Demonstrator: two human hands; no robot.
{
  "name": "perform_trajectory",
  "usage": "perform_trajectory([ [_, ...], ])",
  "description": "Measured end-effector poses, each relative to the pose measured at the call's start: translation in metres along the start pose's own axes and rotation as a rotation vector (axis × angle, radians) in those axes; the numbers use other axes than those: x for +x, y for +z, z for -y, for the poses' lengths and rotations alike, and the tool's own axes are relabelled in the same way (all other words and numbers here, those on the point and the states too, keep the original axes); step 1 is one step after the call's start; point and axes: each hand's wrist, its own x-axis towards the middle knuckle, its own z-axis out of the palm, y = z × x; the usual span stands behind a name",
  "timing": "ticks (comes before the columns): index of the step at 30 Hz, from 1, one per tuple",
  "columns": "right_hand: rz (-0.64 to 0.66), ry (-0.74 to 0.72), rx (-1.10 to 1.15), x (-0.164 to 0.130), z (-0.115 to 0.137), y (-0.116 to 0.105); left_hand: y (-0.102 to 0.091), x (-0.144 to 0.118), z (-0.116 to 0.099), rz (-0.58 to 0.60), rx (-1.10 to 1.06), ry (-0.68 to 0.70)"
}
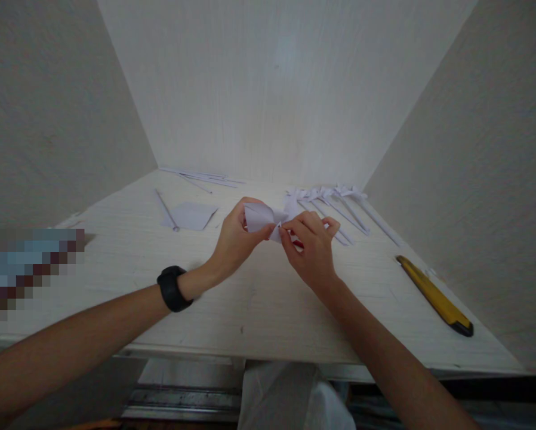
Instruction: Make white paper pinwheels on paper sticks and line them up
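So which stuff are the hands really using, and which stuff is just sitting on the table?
In use:
- folded white paper piece, pinched by the left hand and the right hand

Just lying there:
- yellow utility knife, at the right
- row of finished paper pieces on sticks, behind the hands
- flat paper sheet
- thin stick beside it
- paper strips at the back

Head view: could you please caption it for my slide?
Both hands, left hand and right hand, fold white paper above a table.
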Motion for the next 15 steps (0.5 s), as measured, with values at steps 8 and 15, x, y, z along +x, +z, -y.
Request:
perform_trajectory([
  [8,0.027,0.047,0.049,0.0011,-0.0013,0.0002,-0.002,0.0023,0.003,0.016,0.021,0.01],
  [15,0.034,0.034,0.038,0.0014,-0.004,0.0012,-0.0011,0.0022,0.0028,0.038,0.008,-0.018],
])
